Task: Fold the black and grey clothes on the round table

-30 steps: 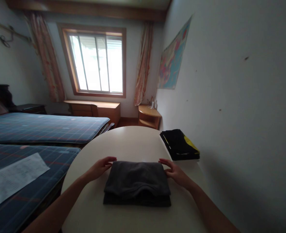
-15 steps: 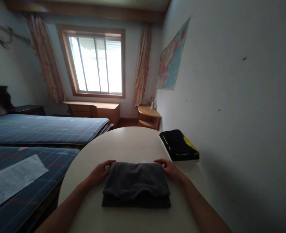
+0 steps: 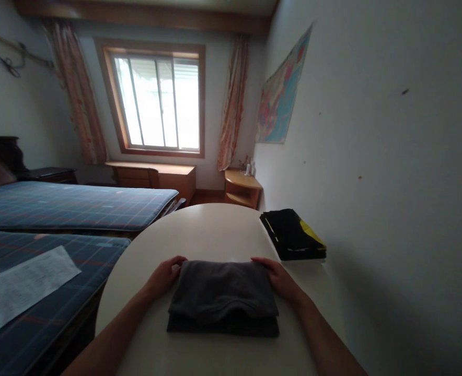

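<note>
A rectangular, folded dark grey fabric garment [image 3: 223, 292] lies on a smooth white table [image 3: 211, 235] with a rounded far end. The person's bare left hand [image 3: 164, 278] is at the garment's far left corner, the bare right hand [image 3: 281, 278] at its far right corner. Beyond the garment to the right sits a stack of folded black-and-yellow cloth [image 3: 289, 235]. Well left of the garment, a creased white paper sheet [image 3: 29, 284] lies on a blue plaid mattress [image 3: 93, 266].

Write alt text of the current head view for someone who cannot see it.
A person's left hand and right hand are at the far corners of a folded grey cloth on a pale table. A black-and-yellow stack lies at its right edge; plaid mattresses lie left, a window beyond.
</note>
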A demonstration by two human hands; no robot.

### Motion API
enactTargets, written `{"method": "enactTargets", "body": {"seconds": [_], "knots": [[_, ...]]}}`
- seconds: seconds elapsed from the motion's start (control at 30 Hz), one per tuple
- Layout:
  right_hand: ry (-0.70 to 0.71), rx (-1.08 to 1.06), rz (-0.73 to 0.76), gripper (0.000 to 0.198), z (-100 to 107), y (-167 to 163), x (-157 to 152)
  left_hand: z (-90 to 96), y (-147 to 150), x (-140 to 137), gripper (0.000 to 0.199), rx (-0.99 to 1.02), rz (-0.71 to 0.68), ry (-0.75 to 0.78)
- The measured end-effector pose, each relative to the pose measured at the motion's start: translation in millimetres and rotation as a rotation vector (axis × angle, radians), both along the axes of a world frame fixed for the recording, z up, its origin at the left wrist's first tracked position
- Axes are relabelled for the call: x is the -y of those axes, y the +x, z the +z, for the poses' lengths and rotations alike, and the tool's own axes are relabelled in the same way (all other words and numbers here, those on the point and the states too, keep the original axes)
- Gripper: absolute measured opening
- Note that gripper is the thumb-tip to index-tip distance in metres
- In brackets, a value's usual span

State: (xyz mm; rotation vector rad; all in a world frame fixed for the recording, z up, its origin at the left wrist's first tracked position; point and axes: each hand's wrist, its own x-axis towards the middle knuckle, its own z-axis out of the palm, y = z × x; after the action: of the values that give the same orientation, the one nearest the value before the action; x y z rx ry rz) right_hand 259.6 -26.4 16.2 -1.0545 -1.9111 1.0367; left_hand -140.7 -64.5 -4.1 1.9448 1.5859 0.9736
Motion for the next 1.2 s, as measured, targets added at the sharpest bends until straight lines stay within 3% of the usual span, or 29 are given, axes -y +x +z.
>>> {"method": "enactTargets", "body": {"seconds": [0.1, 0.2, 0.27, 0.33, 0.43, 0.57, 0.73, 1.2], "knots": [[0.001, 0.023, -0.024, 0.046, -7.1, 2.3, -2.6, 0.2, -1.3, -2.5, 0.034, 0.043, 0.029, -0.009], [0.101, 0.093, -0.087, 0.043, -5.4, 4.4, -6.7, 11.8, 2.4, -3.4, 0.038, 0.087, 0.136, 0.073], [0.214, 0.144, -0.155, 0.042, 5.7, -0.9, -6.4, 27.3, 14.8, -1.2, 0.04, 0.058, 0.16, 0.16], [0.315, 0.199, -0.198, 0.043, 23.3, -16.4, -0.4, 44.9, 37.6, 3.8, 0.039, -0.024, 0.08, 0.227], [0.413, 0.326, -0.156, 0.042, 47.4, -54.1, 19.5, 60.3, 81.6, 14.4, 0.043, -0.184, -0.005, 0.252], [0.427, 0.642, -0.023, 0.055, 44.6, -92.0, 52.2, 43.1, 113.1, 26.0, 0.054, -0.434, -0.043, 0.201], [0.356, 0.807, -0.03, 0.076, 15.2, -88.8, 74.2, 11.2, 98.8, 33.2, 0.056, -0.552, -0.065, 0.111], [0.311, 0.819, -0.072, 0.085, 11.3, -88.4, 73.1, 4.6, 93.9, 33.6, 0.058, -0.487, -0.07, 0.171]]}}
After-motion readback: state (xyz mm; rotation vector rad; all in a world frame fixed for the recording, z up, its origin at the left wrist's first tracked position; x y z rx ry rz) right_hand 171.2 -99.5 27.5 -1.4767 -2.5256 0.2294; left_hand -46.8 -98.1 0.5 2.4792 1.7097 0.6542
